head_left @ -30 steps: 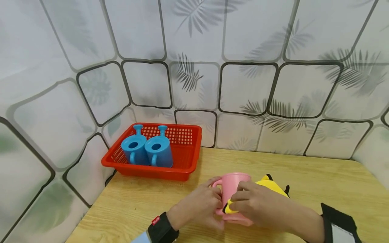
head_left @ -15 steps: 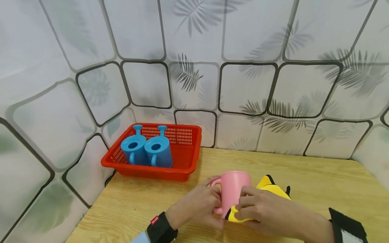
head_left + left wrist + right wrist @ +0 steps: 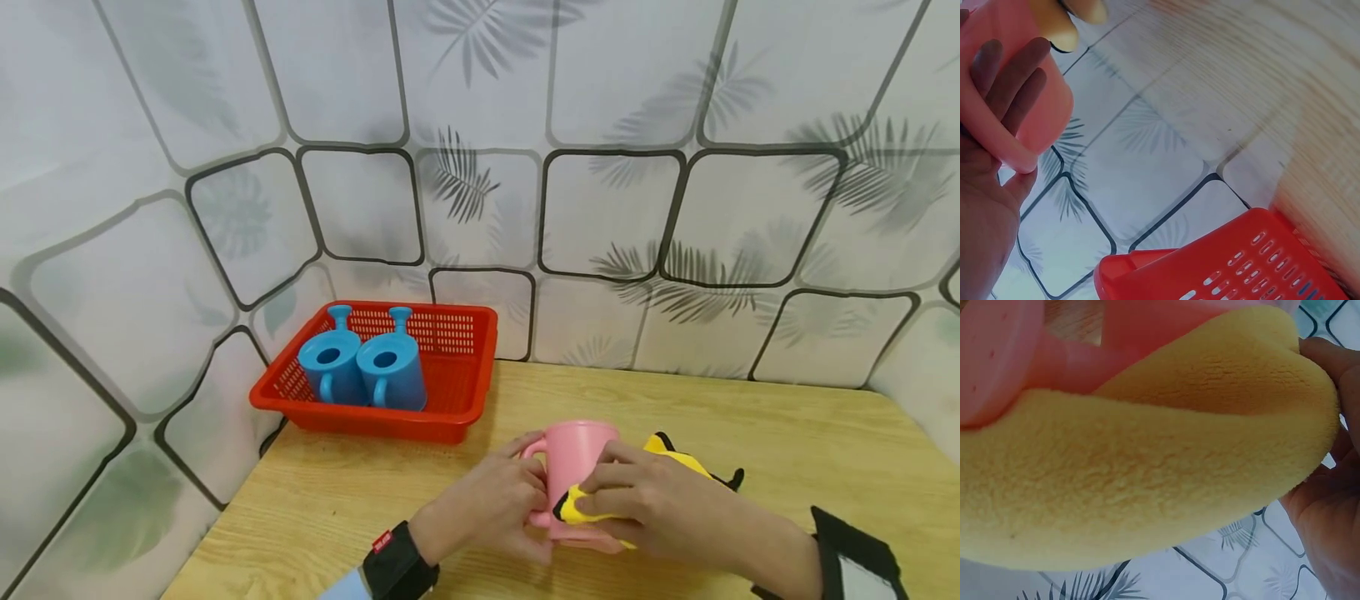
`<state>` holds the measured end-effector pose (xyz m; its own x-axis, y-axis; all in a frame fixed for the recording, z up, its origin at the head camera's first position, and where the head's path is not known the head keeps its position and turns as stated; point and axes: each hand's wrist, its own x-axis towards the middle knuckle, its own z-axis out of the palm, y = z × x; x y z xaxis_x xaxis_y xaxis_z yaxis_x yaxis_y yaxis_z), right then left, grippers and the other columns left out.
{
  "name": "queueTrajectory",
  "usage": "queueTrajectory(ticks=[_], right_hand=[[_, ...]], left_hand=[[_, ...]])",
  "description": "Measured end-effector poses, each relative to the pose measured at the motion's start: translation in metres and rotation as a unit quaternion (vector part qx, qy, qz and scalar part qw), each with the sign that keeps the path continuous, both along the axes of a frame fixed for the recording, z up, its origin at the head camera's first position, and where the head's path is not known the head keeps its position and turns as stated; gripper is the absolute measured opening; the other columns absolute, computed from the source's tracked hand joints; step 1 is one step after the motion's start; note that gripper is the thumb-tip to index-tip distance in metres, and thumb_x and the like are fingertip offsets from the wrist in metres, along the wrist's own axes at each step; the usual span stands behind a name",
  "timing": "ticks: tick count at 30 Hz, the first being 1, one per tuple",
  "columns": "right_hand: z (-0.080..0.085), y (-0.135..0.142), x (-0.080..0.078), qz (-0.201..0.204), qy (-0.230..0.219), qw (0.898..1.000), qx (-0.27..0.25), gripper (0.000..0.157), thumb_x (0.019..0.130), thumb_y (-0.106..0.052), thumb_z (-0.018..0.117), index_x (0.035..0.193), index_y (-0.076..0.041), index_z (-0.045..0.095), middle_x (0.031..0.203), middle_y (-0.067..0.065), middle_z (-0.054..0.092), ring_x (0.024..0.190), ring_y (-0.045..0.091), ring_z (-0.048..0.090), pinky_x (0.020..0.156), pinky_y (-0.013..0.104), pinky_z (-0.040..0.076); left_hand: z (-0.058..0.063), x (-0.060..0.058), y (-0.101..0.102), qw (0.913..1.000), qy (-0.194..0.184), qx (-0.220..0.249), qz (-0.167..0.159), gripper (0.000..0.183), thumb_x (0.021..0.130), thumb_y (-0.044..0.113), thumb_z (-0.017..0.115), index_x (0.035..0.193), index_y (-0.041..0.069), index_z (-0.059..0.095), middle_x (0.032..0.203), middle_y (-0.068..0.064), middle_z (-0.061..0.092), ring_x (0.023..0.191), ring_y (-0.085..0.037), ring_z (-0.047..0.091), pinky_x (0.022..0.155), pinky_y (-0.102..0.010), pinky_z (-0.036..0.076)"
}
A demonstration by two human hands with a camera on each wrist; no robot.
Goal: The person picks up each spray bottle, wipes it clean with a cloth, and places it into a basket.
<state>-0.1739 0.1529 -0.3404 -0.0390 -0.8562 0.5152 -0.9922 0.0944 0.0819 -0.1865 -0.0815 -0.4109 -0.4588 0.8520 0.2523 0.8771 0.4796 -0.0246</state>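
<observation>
In the head view a pink watering can [image 3: 566, 458] is held at the front of the wooden table, its handle on the left. My left hand [image 3: 487, 504] grips that handle; in the left wrist view the fingers pass through the handle loop [image 3: 991, 128]. With my right hand [image 3: 667, 508] I hold a fluffy yellow cloth [image 3: 585, 510] with black trim against the can's lower side. The right wrist view shows the folded cloth beside the pink spout [image 3: 1072, 365] and its round, holed head. My right palm and the cloth's middle are hidden in the head view.
A red plastic basket [image 3: 457, 429] stands at the back left of the table, with two blue watering cans [image 3: 393, 371] upright inside it. Behind the table [image 3: 810, 442] hangs a patterned wall covering [image 3: 480, 208].
My right hand and the cloth move down along the pink can, then back up. My left hand keeps its grip on the handle. The cloth's loose end shifts to the right.
</observation>
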Motion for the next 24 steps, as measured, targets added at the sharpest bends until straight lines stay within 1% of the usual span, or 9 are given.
queueTrajectory(ticks=[2, 5, 8, 9, 12, 13, 17, 21, 24], right_hand=[[0.0, 0.001, -0.003, -0.01, 0.006, 1.0, -0.003, 0.03, 0.067, -0.013, 0.083, 0.095, -0.016, 0.073, 0.092, -0.008, 0.072, 0.084, 0.012, 0.056, 0.068, 0.025, 0.052], [0.0, 0.004, -0.01, -0.02, 0.003, 1.0, -0.005, 0.023, 0.075, -0.015, 0.08, 0.097, -0.016, 0.073, 0.094, -0.008, 0.072, 0.087, 0.012, 0.058, 0.071, 0.026, 0.055], [0.0, 0.007, -0.017, -0.022, -0.003, 1.0, -0.012, 0.012, 0.088, -0.019, 0.071, 0.099, -0.014, 0.074, 0.095, -0.006, 0.073, 0.088, 0.013, 0.059, 0.07, 0.027, 0.056], [0.0, 0.008, -0.02, -0.022, -0.003, 1.0, -0.016, 0.012, 0.092, -0.021, 0.067, 0.099, -0.014, 0.074, 0.095, -0.005, 0.073, 0.087, 0.014, 0.059, 0.07, 0.028, 0.056], [0.0, 0.012, -0.025, -0.037, -0.002, 0.999, -0.023, 0.028, 0.099, -0.031, 0.054, 0.099, -0.013, 0.075, 0.095, -0.004, 0.073, 0.087, 0.013, 0.058, 0.068, 0.027, 0.056], [0.001, 0.013, -0.027, -0.045, -0.003, 0.999, -0.022, 0.03, 0.1, -0.032, 0.052, 0.099, -0.013, 0.075, 0.095, -0.004, 0.073, 0.087, 0.012, 0.058, 0.067, 0.027, 0.056], [0.002, 0.017, -0.033, -0.06, -0.007, 0.998, -0.026, 0.029, 0.098, -0.033, 0.055, 0.102, -0.011, 0.074, 0.096, -0.001, 0.073, 0.087, 0.013, 0.058, 0.065, 0.028, 0.057], [0.001, 0.021, -0.038, -0.071, 0.003, 0.997, -0.025, 0.03, 0.098, -0.032, 0.055, 0.104, -0.01, 0.074, 0.097, 0.001, 0.072, 0.089, 0.015, 0.059, 0.066, 0.031, 0.058], [0.0, 0.023, -0.039, -0.079, 0.01, 0.997, -0.023, 0.023, 0.094, -0.027, 0.064, 0.104, -0.009, 0.074, 0.097, 0.002, 0.072, 0.089, 0.016, 0.06, 0.066, 0.033, 0.059]], left_hand=[[0.001, 0.0, 0.001, 1.0, 0.003, -0.002, -0.004, 0.029, 0.079, 0.049, 0.066, 0.066, 0.024, 0.06, 0.072, 0.013, 0.068, 0.089, -0.003, 0.055, 0.118, -0.044, 0.02], [0.001, 0.002, 0.001, 0.9999, 0.007, -0.01, -0.01, 0.03, 0.08, 0.05, 0.065, 0.066, 0.024, 0.059, 0.073, 0.013, 0.068, 0.092, -0.003, 0.055, 0.118, -0.043, 0.018], [0.0, 0.004, 0.002, 0.9996, 0.013, -0.018, -0.018, 0.031, 0.081, 0.053, 0.064, 0.068, 0.025, 0.059, 0.075, 0.014, 0.069, 0.093, -0.002, 0.054, 0.118, -0.044, 0.02], [0.0, 0.004, 0.002, 0.9996, 0.012, -0.019, -0.02, 0.032, 0.081, 0.053, 0.063, 0.067, 0.025, 0.059, 0.076, 0.014, 0.069, 0.092, -0.002, 0.054, 0.118, -0.043, 0.02], [-0.001, 0.006, 0.003, 0.9995, 0.009, -0.019, -0.023, 0.032, 0.082, 0.054, 0.062, 0.067, 0.026, 0.059, 0.078, 0.014, 0.069, 0.091, -0.001, 0.054, 0.117, -0.043, 0.021], [-0.002, 0.006, 0.003, 0.9996, 0.005, -0.019, -0.022, 0.032, 0.082, 0.054, 0.062, 0.068, 0.026, 0.059, 0.079, 0.014, 0.069, 0.092, -0.001, 0.054, 0.117, -0.043, 0.021], [-0.002, 0.007, 0.004, 0.9996, 0.0, -0.017, -0.023, 0.031, 0.082, 0.054, 0.062, 0.071, 0.026, 0.062, 0.082, 0.014, 0.07, 0.094, -0.001, 0.056, 0.117, -0.042, 0.021], [-0.001, 0.009, 0.005, 0.9996, 0.002, -0.015, -0.025, 0.03, 0.082, 0.054, 0.063, 0.071, 0.026, 0.064, 0.082, 0.014, 0.07, 0.092, 0.0, 0.056, 0.117, -0.041, 0.022], [-0.001, 0.01, 0.006, 0.9995, 0.005, -0.015, -0.026, 0.03, 0.081, 0.053, 0.063, 0.07, 0.026, 0.062, 0.08, 0.015, 0.069, 0.089, 0.0, 0.056, 0.117, -0.041, 0.023]])
